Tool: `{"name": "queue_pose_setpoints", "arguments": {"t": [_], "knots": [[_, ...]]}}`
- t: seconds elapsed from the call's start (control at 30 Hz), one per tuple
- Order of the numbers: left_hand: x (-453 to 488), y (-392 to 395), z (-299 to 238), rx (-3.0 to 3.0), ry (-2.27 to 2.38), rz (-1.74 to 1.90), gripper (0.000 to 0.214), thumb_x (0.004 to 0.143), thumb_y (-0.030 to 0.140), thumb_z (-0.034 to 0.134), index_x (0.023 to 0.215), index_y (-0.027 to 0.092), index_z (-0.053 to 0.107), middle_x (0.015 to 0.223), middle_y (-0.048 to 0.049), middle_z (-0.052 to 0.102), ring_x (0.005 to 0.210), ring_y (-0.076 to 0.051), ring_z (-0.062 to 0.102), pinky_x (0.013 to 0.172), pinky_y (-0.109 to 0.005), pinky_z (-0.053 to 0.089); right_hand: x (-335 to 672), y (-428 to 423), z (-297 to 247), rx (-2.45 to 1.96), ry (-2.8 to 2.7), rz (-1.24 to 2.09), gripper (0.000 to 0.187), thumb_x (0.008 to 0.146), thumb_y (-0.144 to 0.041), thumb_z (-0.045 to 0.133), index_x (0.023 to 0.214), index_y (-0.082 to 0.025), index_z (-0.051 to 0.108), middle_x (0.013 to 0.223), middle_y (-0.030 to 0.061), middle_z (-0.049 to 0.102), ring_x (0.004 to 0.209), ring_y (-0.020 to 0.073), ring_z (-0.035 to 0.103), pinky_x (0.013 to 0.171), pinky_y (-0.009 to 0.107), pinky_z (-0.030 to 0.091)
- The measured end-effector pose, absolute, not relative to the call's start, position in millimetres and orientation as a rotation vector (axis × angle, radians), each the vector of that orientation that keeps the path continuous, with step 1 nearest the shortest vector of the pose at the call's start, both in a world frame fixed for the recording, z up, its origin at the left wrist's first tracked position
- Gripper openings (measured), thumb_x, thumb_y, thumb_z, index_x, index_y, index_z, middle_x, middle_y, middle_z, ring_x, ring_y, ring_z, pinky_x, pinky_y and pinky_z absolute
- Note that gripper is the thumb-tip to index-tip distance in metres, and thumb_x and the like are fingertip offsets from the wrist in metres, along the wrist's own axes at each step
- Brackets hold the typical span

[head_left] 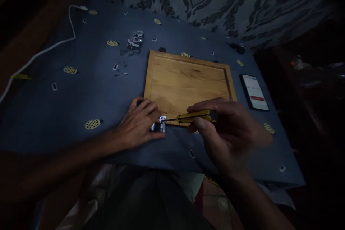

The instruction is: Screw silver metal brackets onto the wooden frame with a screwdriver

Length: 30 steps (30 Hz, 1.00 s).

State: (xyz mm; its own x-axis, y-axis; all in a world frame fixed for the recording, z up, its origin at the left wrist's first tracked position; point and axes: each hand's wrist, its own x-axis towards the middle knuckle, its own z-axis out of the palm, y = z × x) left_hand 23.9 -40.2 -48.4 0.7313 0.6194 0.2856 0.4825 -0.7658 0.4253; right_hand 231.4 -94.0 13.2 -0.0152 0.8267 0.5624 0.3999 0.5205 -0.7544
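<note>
My left hand (140, 122) is closed around a small metal part (160, 125) at the near edge of a wooden board (188, 79). A yellow-handled screwdriver (192, 116) is gripped in my right hand (226, 133), and its thin tip touches the metal part from the right. Both hands rest low over a blue cloth (81, 107) printed with yellow pineapples.
A pile of small metal parts (135, 40) and several loose screws (121, 69) lie on the cloth, left of the board. A lit phone (254, 91) lies right of the board. A white cable (54, 45) runs along the far left. A patterned curtain hangs behind.
</note>
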Motion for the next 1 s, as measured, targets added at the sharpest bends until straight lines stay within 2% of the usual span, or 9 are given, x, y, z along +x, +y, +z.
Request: {"name": "queue_pose_setpoints", "arguments": {"t": [0.27, 0.47, 0.7, 0.77, 0.9, 1.0], "knots": [[24, -40, -45, 2.608, 0.878, 0.551, 0.043, 0.089, 0.055, 0.079, 0.108, 0.019, 0.068, 0.106, -0.0066, 0.070, 0.105, -0.028, 0.060, 0.103, -0.047, 0.039, 232, -96, 12, -1.130, -1.668, 0.438, 0.020, 0.095, -0.015, 0.071, 0.108, -0.030, 0.074, 0.093, 0.0011, 0.075, 0.080, 0.0180, 0.070, 0.057, 0.028, 0.057], [24, -40, -43, 2.598, 0.892, 0.523, 0.043, 0.086, 0.053, 0.083, 0.109, 0.018, 0.070, 0.107, -0.0051, 0.070, 0.108, -0.027, 0.061, 0.105, -0.047, 0.038, 228, -91, 15, -1.148, -1.624, 0.453, 0.006, 0.094, -0.026, 0.076, 0.099, -0.026, 0.073, 0.088, 0.0006, 0.074, 0.073, 0.0160, 0.068, 0.058, 0.028, 0.056], [23, -40, -47, 2.608, 0.866, 0.595, 0.043, 0.088, 0.055, 0.081, 0.109, 0.019, 0.069, 0.110, -0.0055, 0.070, 0.107, -0.027, 0.061, 0.105, -0.047, 0.039, 222, -88, 24, -1.197, -1.490, 0.658, 0.019, 0.088, -0.035, 0.083, 0.086, -0.024, 0.068, 0.083, -0.0008, 0.072, 0.068, 0.0134, 0.066, 0.055, 0.025, 0.053], [23, -40, -47, 2.615, 0.862, 0.597, 0.042, 0.089, 0.054, 0.080, 0.110, 0.020, 0.069, 0.110, -0.0055, 0.070, 0.107, -0.028, 0.061, 0.103, -0.047, 0.040, 224, -88, 30, -1.169, -1.549, 0.714, 0.019, 0.088, -0.036, 0.084, 0.091, -0.023, 0.070, 0.085, -0.0005, 0.072, 0.068, 0.0127, 0.066, 0.058, 0.025, 0.054], [23, -40, -46, 2.624, 0.900, 0.571, 0.042, 0.090, 0.054, 0.079, 0.113, 0.020, 0.070, 0.106, -0.0056, 0.069, 0.108, -0.029, 0.060, 0.101, -0.047, 0.040, 231, -87, 39, -1.041, -1.759, 0.774, 0.016, 0.098, -0.026, 0.071, 0.114, -0.022, 0.074, 0.101, 0.0031, 0.075, 0.073, 0.0116, 0.070, 0.071, 0.026, 0.058], [23, -40, -46, 2.635, 0.892, 0.568, 0.040, 0.090, 0.054, 0.079, 0.111, 0.021, 0.072, 0.105, -0.0056, 0.068, 0.108, -0.030, 0.059, 0.101, -0.047, 0.040, 231, -84, 36, -0.963, -1.855, 0.704, 0.010, 0.099, -0.024, 0.070, 0.106, -0.020, 0.076, 0.093, 0.0039, 0.075, 0.073, 0.0127, 0.070, 0.068, 0.027, 0.056]]}}
